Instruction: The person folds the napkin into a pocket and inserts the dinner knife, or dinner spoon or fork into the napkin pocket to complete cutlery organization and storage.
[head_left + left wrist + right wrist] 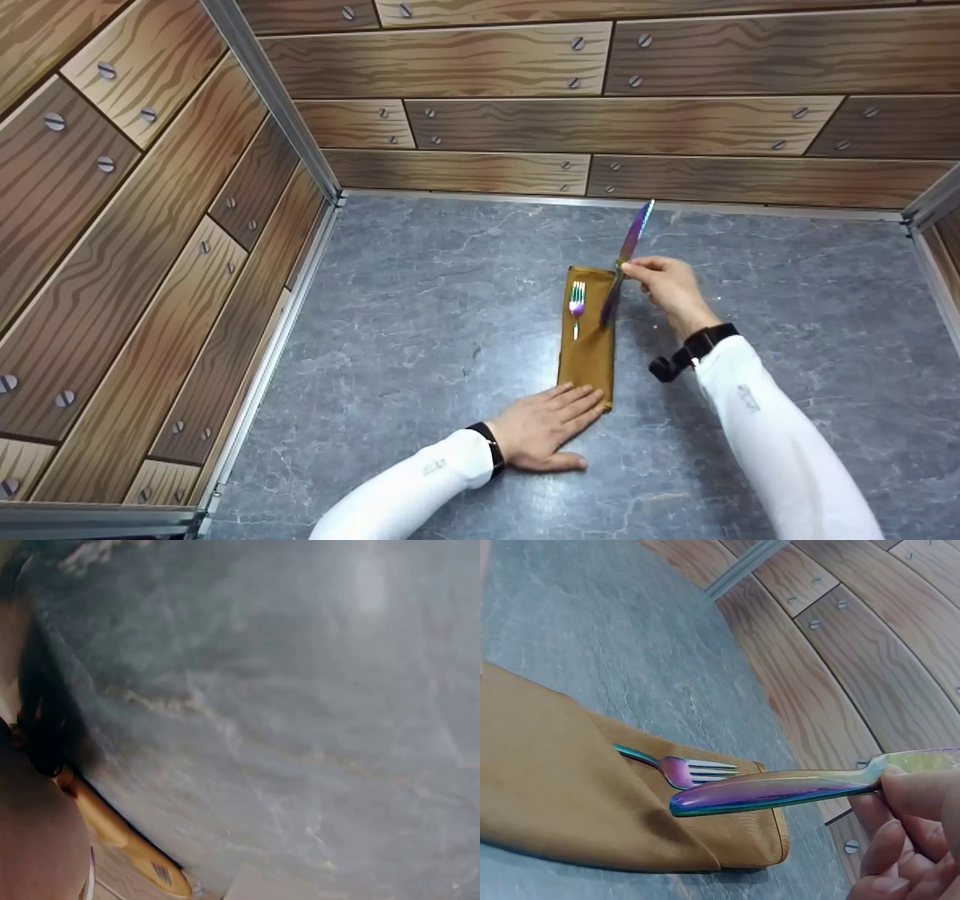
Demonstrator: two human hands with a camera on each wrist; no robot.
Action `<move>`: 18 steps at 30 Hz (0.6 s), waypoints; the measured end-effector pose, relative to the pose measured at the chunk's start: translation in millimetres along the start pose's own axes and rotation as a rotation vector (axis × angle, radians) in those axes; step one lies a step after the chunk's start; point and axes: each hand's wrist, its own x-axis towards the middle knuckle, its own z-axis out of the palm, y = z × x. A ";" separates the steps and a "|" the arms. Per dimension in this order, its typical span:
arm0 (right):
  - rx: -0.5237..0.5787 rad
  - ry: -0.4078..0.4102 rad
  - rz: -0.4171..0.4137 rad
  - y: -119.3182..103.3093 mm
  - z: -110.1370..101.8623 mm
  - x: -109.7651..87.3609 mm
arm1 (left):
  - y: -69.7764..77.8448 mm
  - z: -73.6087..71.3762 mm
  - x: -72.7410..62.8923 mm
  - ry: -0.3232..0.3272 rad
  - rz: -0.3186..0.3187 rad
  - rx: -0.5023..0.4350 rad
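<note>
A folded mustard-brown cloth napkin [587, 360] lies lengthwise on the floor panel. Flat across its near end rests my left hand [541, 429], fingers straight. A rainbow-coloured fork [576, 301] is tucked in the napkin's fold, its tines and neck exposed and the rest of its handle covered, as the right wrist view shows [676, 769]. My right hand [671, 291] pinches a rainbow-coloured knife [635, 234] where blade meets handle. The knife's handle [772, 792] hangs over the napkin's right side, while the blade points toward the back wall. In the left wrist view, the napkin [135, 851] shows only partly.
Grey marbled surface [420, 300] surrounds the napkin. Wood-patterned walls [480, 67] stand at the back and left, joined by a metal corner rail [274, 90]. A black strap end [663, 369] hangs from my right wrist.
</note>
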 end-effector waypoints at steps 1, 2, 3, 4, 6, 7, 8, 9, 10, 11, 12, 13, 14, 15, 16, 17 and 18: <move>0.007 0.010 -0.001 -0.4 2.3 2.6 | 0.8 0.7 0.3 -0.002 -0.002 0.003; 0.013 0.017 -0.004 -1.0 4.5 4.9 | 1.6 1.3 0.6 -0.002 -0.004 0.006; 0.020 0.024 -0.006 -1.3 6.9 7.1 | 2.4 1.8 1.0 0.000 -0.006 0.009; 0.023 0.030 -0.010 -1.5 9.2 9.1 | 3.1 2.3 1.7 0.002 -0.008 0.014; 0.024 0.039 -0.020 -0.9 13.3 13.0 | 4.5 3.4 3.0 0.004 -0.013 0.018; 0.018 0.043 -0.026 -0.3 15.2 14.7 | 5.2 3.9 3.9 0.005 -0.014 0.020; 0.009 0.043 -0.031 0.7 16.8 16.2 | 5.7 4.3 4.6 0.004 -0.017 0.020; -0.003 0.045 -0.035 1.9 18.5 17.6 | 6.2 4.7 5.2 0.001 -0.019 0.021; -0.014 0.043 -0.039 3.3 19.9 18.9 | 6.7 4.8 5.7 -0.002 -0.021 0.022; -0.025 0.040 -0.042 4.8 21.1 19.9 | 7.1 5.0 6.0 -0.006 -0.023 0.021; -0.037 0.036 -0.044 6.5 22.1 20.8 | 7.4 5.1 6.2 -0.009 -0.025 0.020; -0.052 0.030 -0.046 8.2 22.9 21.5 | 7.6 5.1 6.4 -0.012 -0.027 0.022; -0.062 0.023 -0.043 9.5 23.6 21.8 | 7.6 5.1 6.4 -0.016 -0.028 0.021; -0.071 0.013 -0.039 10.8 24.3 21.9 | 7.7 5.3 6.4 -0.016 -0.028 0.021; -0.080 0.003 -0.031 12.2 24.6 22.1 | 7.6 5.4 6.2 -0.016 -0.029 0.020; -0.088 -0.009 -0.024 13.3 25.1 22.1 | 7.6 5.5 6.1 -0.016 -0.030 0.020; -0.093 -0.020 -0.015 14.2 25.6 21.8 | 7.4 5.7 6.0 -0.015 -0.030 0.020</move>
